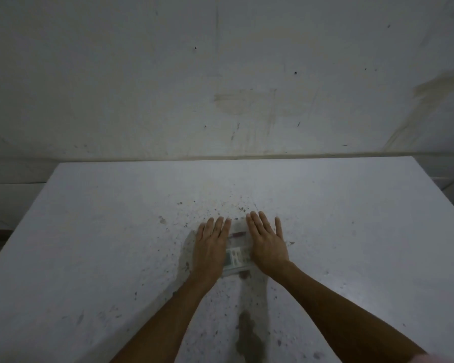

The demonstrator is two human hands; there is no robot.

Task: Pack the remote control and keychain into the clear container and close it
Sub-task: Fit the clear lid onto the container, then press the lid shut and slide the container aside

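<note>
The clear container [237,269] lies flat on the white table [116,231], just below the middle of the view. Through its lid I see a pale remote control [237,256] with rows of buttons, and beyond it a small reddish item [238,234] that may be the keychain. My left hand [212,246] lies palm down on the container's left part, fingers straight and together. My right hand [268,243] lies palm down on its right part, fingers slightly spread. Both hands hide the container's sides, so I cannot tell how the lid sits there.
The table is speckled with dark spots and carries a larger brown stain [249,336] near its front. A stained white wall [220,74] rises right behind the table's far edge. The table's left edge runs diagonally, and its right edge drops off at the far right.
</note>
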